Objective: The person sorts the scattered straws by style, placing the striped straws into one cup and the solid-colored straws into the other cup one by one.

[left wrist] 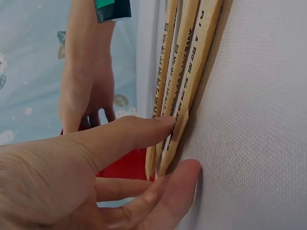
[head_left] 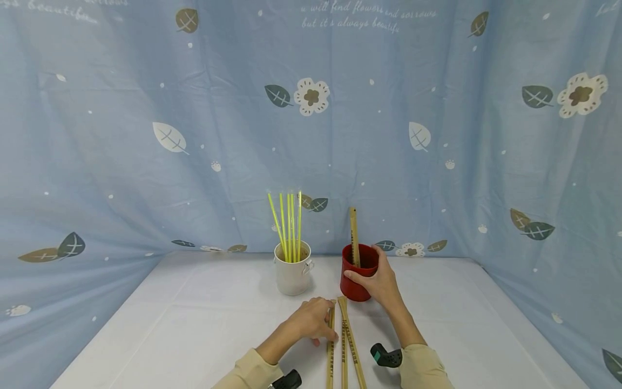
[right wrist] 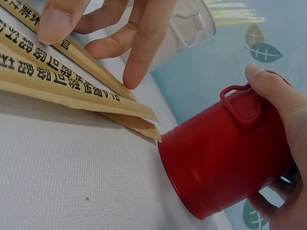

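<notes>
Paper-wrapped sticks (head_left: pixel 344 351), printed "PLA" and "可降解", lie in front of red cup (head_left: pixel 353 290), left hand (head_left: pixel 313 320) over them, fingers loose; right hand (head_left: pixel 383 280) gripping red cup; curtain (head_left: pixel 243 135) behind it reads "it's always beautiful".

Loc: curtained wk spot | blue leaf-print curtain (head_left: pixel 233 135), 3 sides | wht-clothed tbl (head_left: pixel 194 324) | rm type unclear

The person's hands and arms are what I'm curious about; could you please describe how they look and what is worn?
The left hand and right hand are ungloved. The left sleeve and right sleeve are plain beige. Each arm also carries a black device; the right device is angled and bears a green patch, the left device shows only partly.
</notes>
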The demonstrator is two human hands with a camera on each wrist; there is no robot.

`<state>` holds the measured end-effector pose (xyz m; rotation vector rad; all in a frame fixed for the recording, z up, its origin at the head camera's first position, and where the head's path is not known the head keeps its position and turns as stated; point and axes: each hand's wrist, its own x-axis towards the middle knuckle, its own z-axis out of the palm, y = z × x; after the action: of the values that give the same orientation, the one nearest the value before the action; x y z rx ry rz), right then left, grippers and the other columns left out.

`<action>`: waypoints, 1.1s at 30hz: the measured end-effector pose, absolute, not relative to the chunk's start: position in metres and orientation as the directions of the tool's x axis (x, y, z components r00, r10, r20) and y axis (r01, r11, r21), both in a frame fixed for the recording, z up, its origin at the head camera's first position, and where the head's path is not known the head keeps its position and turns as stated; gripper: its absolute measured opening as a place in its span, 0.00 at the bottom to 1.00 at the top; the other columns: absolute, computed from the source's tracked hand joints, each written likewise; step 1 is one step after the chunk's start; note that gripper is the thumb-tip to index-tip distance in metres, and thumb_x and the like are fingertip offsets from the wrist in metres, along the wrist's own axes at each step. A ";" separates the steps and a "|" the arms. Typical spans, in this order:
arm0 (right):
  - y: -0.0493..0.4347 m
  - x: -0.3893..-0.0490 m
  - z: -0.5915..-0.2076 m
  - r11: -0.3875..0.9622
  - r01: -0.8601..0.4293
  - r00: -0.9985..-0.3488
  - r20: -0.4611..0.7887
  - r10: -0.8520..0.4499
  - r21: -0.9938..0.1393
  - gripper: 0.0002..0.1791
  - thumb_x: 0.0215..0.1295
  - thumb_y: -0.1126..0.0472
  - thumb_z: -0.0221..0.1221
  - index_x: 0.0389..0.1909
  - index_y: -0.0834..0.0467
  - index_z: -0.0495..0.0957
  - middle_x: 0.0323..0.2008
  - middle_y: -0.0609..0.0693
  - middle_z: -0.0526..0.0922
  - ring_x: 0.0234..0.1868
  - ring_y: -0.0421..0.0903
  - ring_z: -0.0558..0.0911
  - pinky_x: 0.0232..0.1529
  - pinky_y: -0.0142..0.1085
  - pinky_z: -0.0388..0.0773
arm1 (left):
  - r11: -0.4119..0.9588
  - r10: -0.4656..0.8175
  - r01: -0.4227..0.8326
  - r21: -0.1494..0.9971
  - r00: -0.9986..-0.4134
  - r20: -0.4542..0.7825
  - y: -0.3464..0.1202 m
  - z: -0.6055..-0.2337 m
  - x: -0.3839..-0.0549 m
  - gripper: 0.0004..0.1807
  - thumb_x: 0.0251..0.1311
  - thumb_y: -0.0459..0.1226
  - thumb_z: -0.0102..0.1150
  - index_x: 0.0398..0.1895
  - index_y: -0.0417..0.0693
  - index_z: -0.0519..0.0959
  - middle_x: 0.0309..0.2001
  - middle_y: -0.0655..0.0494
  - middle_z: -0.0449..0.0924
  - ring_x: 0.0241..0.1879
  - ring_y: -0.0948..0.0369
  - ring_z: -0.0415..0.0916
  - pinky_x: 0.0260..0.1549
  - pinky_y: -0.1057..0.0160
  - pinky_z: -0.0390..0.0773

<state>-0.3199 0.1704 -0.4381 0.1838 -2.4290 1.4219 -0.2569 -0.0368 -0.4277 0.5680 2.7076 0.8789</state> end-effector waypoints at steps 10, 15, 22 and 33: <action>0.170 -0.320 -0.438 0.494 -0.266 -0.942 0.331 0.048 -0.828 0.60 0.48 0.42 0.74 0.75 0.54 0.49 0.67 0.55 0.68 0.67 0.55 0.69 0.60 0.55 0.75 | 0.759 0.391 0.244 0.604 -0.912 -0.123 -0.039 -0.426 -0.256 0.17 0.41 0.36 0.79 0.22 0.44 0.75 0.22 0.54 0.74 0.10 0.58 0.79 0.23 0.67 0.78; 0.170 -0.320 -0.438 0.497 -0.261 -0.944 0.327 0.049 -0.828 0.60 0.48 0.42 0.74 0.75 0.53 0.49 0.67 0.55 0.68 0.67 0.55 0.69 0.60 0.55 0.75 | 0.776 0.376 0.229 0.588 -0.916 -0.139 -0.039 -0.426 -0.257 0.17 0.41 0.37 0.79 0.25 0.44 0.76 0.19 0.53 0.76 0.11 0.58 0.80 0.31 0.66 0.78; 0.171 -0.320 -0.438 0.496 -0.261 -0.943 0.328 0.051 -0.828 0.59 0.47 0.43 0.75 0.75 0.52 0.49 0.67 0.55 0.68 0.67 0.55 0.69 0.59 0.55 0.76 | 0.788 0.382 0.240 0.567 -0.913 -0.143 -0.036 -0.426 -0.255 0.16 0.43 0.37 0.78 0.26 0.46 0.76 0.13 0.57 0.78 0.10 0.61 0.79 0.34 0.67 0.77; 0.170 -0.319 -0.437 0.494 -0.273 -0.940 0.339 0.046 -0.826 0.58 0.48 0.44 0.75 0.75 0.53 0.50 0.67 0.56 0.68 0.67 0.55 0.69 0.59 0.55 0.76 | 0.801 0.367 0.223 0.555 -0.916 -0.161 -0.035 -0.424 -0.253 0.16 0.44 0.33 0.76 0.22 0.46 0.74 0.13 0.55 0.77 0.11 0.62 0.79 0.18 0.70 0.73</action>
<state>-0.3188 0.1701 -0.4372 0.1906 -2.4258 1.4248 -0.2534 -0.0348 -0.4241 0.4559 2.7288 0.7939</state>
